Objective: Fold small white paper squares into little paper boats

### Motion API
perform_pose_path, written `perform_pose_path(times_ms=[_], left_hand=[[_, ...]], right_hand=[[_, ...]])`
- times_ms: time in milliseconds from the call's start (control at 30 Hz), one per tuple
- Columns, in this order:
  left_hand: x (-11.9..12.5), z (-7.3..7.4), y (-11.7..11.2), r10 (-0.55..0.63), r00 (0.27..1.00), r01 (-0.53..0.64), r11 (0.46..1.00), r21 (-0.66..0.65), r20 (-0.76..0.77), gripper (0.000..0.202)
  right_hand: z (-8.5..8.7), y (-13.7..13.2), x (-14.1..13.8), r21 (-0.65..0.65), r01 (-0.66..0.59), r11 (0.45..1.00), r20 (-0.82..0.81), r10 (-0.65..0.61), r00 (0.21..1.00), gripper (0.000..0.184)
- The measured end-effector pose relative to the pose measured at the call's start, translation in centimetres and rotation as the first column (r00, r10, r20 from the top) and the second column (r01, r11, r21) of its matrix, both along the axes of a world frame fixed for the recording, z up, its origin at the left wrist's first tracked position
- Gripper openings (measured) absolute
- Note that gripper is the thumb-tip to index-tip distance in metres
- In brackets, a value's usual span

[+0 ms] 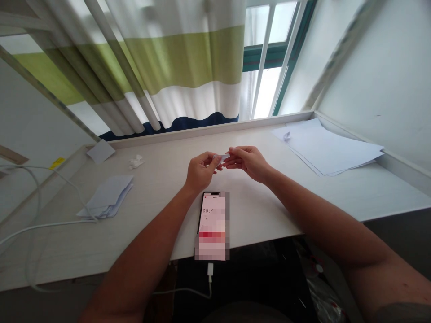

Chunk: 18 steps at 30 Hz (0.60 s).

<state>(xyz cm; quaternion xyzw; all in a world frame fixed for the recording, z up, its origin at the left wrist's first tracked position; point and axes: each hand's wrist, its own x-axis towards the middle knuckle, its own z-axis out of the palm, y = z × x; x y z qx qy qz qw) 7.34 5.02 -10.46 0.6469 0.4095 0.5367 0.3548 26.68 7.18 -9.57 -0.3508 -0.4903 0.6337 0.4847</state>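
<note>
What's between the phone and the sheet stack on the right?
In the head view, only the person's right forearm crosses between phone and sheet stack; the desk there is otherwise bare.

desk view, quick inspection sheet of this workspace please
surface: pale desk, raised rim along the back.
things in hand: small paper piece, pinched between both hands just beyond the phone.
clutter: phone lies screen up at the front edge; white sheets stacked at right; pile of small papers at left; paper square and crumpled white scrap near the back rim.
hands: left hand and right hand both shut on the small paper piece.
cables: charging cable plugged into the phone; looped white cable across the left side.
surroundings: striped curtain, window, white wall at right.
</note>
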Motion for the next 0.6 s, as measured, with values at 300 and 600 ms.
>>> perform_pose_path(times_ms=[300, 600], left_hand=[[-0.39, -0.15, 0.09, 0.034, 0.992, -0.025, 0.997, 0.077, -0.121, 0.027], [-0.42, 0.51, -0.13, -0.011, 0.996, 0.011, 1.000, 0.003, -0.085, 0.025]], right_hand=[[0.25, 0.08, 0.83, -0.036, -0.116, 0.993, 0.062, 0.118, 0.991, 0.025], [0.39, -0.09, 0.99, 0.141, -0.168, 0.976, 0.166, 0.144, 0.976, 0.038]])
